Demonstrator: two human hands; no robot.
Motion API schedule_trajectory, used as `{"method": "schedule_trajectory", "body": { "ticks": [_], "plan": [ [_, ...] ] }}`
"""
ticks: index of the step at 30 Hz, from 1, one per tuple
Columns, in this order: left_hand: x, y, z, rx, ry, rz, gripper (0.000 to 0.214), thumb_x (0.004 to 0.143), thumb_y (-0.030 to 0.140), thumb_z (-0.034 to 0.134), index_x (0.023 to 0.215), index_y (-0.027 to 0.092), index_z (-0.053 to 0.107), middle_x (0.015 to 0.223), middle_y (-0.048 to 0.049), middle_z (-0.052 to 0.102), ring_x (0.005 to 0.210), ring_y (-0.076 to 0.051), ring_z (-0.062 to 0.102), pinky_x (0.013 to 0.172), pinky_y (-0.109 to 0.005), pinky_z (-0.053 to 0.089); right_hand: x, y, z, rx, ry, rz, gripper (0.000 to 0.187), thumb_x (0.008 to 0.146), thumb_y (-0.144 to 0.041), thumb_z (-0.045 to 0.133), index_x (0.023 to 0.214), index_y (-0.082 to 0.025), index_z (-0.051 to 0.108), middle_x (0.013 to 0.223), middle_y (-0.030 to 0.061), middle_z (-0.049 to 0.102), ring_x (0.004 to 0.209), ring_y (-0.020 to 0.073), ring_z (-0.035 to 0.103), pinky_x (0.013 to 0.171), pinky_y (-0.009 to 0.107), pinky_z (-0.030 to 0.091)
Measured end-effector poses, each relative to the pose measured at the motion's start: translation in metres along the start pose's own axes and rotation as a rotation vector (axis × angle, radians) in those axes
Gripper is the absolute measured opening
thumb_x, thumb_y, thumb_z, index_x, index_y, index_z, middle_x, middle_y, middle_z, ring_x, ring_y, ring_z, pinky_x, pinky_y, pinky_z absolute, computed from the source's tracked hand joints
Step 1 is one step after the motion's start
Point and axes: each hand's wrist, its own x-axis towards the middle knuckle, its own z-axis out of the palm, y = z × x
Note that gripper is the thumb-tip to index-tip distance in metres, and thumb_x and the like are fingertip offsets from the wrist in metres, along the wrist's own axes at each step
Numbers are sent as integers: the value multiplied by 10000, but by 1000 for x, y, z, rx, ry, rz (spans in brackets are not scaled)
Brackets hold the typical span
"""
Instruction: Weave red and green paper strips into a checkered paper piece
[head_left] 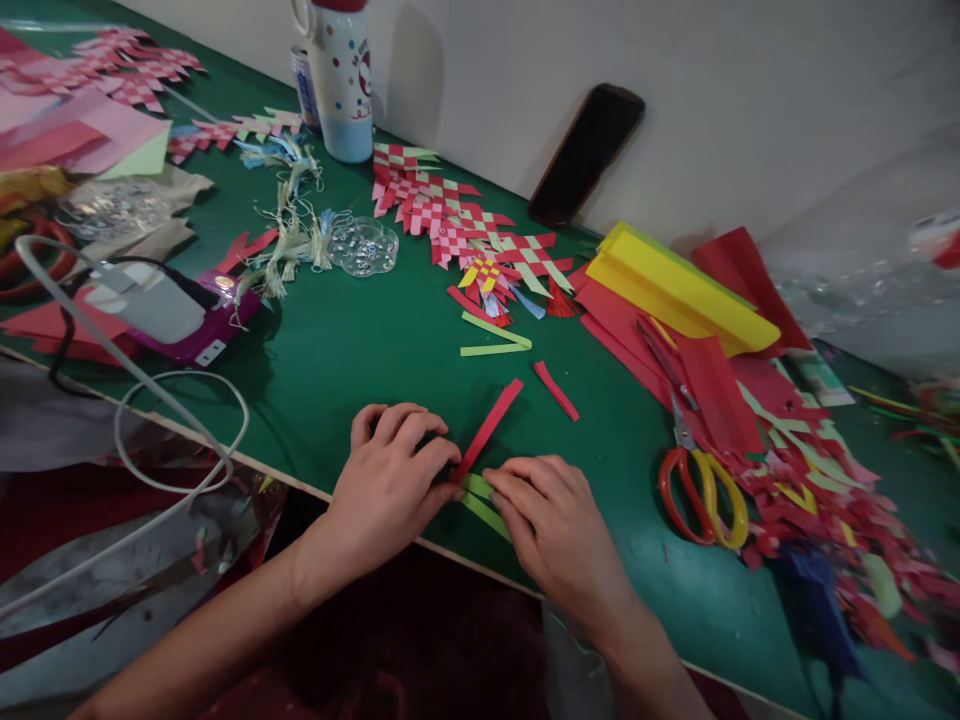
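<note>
Near the table's front edge my left hand (401,460) pinches a red paper strip (489,428) at its lower end, so the strip points up and away to the right. Light green paper strips (486,512) cross under it, and my right hand (551,505) grips them between thumb and fingers. Where the strips meet is partly covered by my fingertips. Just beyond my hands lie a folded light green strip (499,346) and a short red strip (556,391).
Woven paper fish (457,215) line the back, beside a bottle (345,90) and a leaning phone (586,153). Scissors (684,435), coloured paper (675,285) and scraps (832,500) lie right. A power strip (199,325) with a white cable (180,373) sits left.
</note>
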Motion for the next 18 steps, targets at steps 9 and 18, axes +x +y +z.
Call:
{"method": "schedule_trajectory", "body": {
  "ticks": [9, 18],
  "plan": [
    [-2, -1, 1, -11, 3, 3, 89, 860, 327, 688, 846, 249, 647, 1163, -28, 609, 1205, -284, 471, 1002, -511, 296, -11, -8, 1, 52, -12, 56, 193, 975, -261, 488, 1028, -207, 665, 958, 70, 669, 883, 207, 571, 780, 364, 411],
    [-2, -1, 1, 25, -12, 20, 97, 868, 330, 677, 948, 276, 666, 1182, -29, 624, 1196, -286, 482, 1003, -520, 298, -14, -8, 5, 20, -2, 90, 250, 974, -335, 495, 1108, -206, 662, 981, 79, 666, 899, 211, 580, 796, 371, 422]
  ]
}}
